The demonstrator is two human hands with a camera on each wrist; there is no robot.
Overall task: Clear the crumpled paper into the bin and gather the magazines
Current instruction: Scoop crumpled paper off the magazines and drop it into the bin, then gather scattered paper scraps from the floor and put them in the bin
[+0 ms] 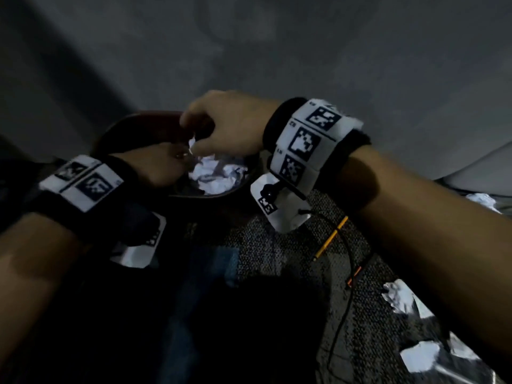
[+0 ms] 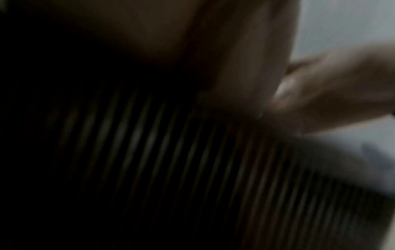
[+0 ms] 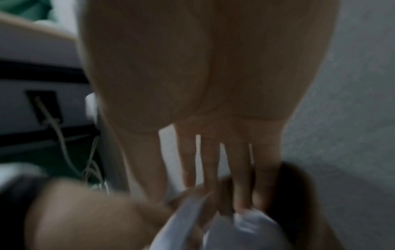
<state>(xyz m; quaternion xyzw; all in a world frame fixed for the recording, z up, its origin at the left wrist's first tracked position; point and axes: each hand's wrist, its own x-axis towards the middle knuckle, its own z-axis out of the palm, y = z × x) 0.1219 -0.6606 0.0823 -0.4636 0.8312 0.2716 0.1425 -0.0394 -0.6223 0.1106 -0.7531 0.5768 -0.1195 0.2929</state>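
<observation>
A dark round bin (image 1: 144,117) stands on the floor ahead of me, with several white crumpled paper balls (image 1: 219,174) inside it. Both hands meet above its opening. My right hand (image 1: 194,139) has its fingers curled and pinches a small white piece of paper (image 1: 192,144). My left hand (image 1: 177,156) comes in from the lower left and seems to pinch the same piece. In the right wrist view the right fingertips (image 3: 243,203) rest on white paper (image 3: 252,223). The left wrist view is dark and shows only a ribbed wall (image 2: 171,160).
More crumpled paper lies at the right (image 1: 480,200), (image 1: 399,297), (image 1: 421,356), the lower pieces on a glossy sheet (image 1: 457,367). A yellow pencil (image 1: 331,236) and a black cable (image 1: 349,259) lie on a patterned rug (image 1: 277,259). Grey floor lies beyond the bin.
</observation>
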